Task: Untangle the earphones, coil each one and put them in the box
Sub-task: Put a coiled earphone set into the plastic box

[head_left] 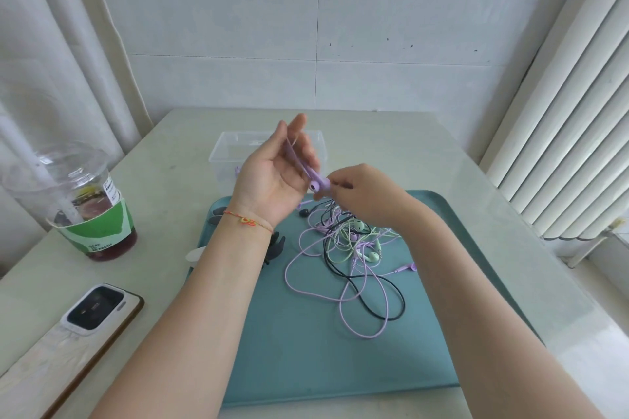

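Pale tiled walls close the corner; a curtain hangs at your left and a ribbed radiator stands at your right. Your surface is a light, smooth top.

Going left to right: a lidded cup with a straw and dark drink, a phone face down near the edge, then the clear box behind your left hand, apparently with something lilac already in it. The teal tray carries a dark clip and the tangle of lilac, green and black earphones.

Your left hand is raised, palm toward you, fingers straight, with a lilac cord wound over them. Your right hand pinches that cord just beside its earbuds, touching the left palm's edge.

Judging by looks, these cords are light, limp and a little springy, so loops will likely slide off straight fingers unless you keep tension. Take hold of the cord near the buds or plug, not mid-loop, and pull gently: the thin wire joints seem the weak spot. The tray's smooth face should let strands drag free.
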{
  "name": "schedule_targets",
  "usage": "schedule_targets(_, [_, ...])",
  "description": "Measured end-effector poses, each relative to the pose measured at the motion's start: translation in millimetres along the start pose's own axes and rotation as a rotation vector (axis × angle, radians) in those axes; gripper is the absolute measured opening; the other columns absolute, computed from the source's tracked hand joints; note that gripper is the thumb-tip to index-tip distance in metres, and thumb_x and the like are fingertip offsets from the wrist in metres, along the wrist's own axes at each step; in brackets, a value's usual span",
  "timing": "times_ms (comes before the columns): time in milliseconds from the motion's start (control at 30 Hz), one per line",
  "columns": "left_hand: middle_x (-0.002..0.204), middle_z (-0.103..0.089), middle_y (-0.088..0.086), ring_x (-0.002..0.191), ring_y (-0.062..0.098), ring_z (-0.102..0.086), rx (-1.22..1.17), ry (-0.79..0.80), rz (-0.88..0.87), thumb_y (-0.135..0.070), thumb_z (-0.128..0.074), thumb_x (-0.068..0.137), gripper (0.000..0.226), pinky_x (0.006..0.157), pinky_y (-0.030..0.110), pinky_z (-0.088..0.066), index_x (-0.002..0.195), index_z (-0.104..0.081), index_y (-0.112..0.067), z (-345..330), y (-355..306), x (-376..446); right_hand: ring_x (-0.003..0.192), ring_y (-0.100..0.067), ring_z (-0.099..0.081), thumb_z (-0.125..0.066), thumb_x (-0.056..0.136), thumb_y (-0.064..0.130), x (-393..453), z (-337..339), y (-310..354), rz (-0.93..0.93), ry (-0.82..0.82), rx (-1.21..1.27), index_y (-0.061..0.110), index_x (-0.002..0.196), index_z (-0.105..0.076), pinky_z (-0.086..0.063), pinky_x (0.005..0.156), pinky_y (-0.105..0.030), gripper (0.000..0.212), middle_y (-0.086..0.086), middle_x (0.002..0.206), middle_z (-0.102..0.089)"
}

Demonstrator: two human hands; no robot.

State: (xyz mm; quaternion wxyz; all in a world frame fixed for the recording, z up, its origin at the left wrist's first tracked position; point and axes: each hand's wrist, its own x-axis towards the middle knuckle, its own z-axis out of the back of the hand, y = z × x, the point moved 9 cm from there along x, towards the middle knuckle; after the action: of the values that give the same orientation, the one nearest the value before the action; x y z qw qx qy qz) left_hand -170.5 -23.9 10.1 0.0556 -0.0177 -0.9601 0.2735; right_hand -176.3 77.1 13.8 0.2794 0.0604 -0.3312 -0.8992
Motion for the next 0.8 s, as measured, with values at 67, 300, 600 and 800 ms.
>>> schedule_targets(67, [0.088,-0.072,0.005,0.079,0.019,-0.071,0.016,-0.068,-0.089,-0.028,-0.045,0.102,0.032,0.075,0.028,-0.058,0.099,-0.07,-0.01,8,-9,-1,0.049,-0.016,-0.038,-0.056,0.094,0.026,-2,-12,2,-0.007,0.095,0.013,0.019,0.089,-0.075,-0.035,0.05,-0.025,0.021,-0.002,0.057,-0.047])
schedule_targets(300, [0.105,-0.071,0.006,0.097,0.018,-0.069,0.473,-0.181,-0.194,-0.024,-0.042,0.103,0.026,0.092,0.027,-0.051,0.114,-0.062,-0.011,23,-11,1,0.049,-0.008,-0.041,-0.058,0.094,0.033,-5,-12,10,0.004,0.144,-0.092,0.018,0.096,-0.074,-0.035,0.048,-0.017,0.022,0.004,0.062,-0.053])
schedule_targets(600, [0.111,-0.069,0.004,0.108,0.016,-0.066,0.447,-0.224,-0.338,-0.024,-0.041,0.103,0.024,0.096,0.025,-0.048,0.111,-0.062,-0.015,25,-17,2,0.059,-0.01,-0.046,-0.054,0.096,0.03,-16,-24,22,0.038,0.28,-0.175,0.021,0.11,-0.072,-0.038,0.058,-0.018,0.025,-0.005,0.082,-0.066])
schedule_targets(800, [0.08,-0.071,0.003,0.078,0.015,-0.068,0.737,-0.267,-0.295,-0.018,-0.05,0.1,0.021,0.076,0.026,-0.053,0.103,-0.069,-0.008,23,-16,-3,0.048,-0.003,-0.044,-0.054,0.095,0.024,-12,-4,23,0.04,0.135,-0.142,0.021,0.099,-0.074,-0.033,0.047,-0.014,0.021,0.013,0.057,-0.053])
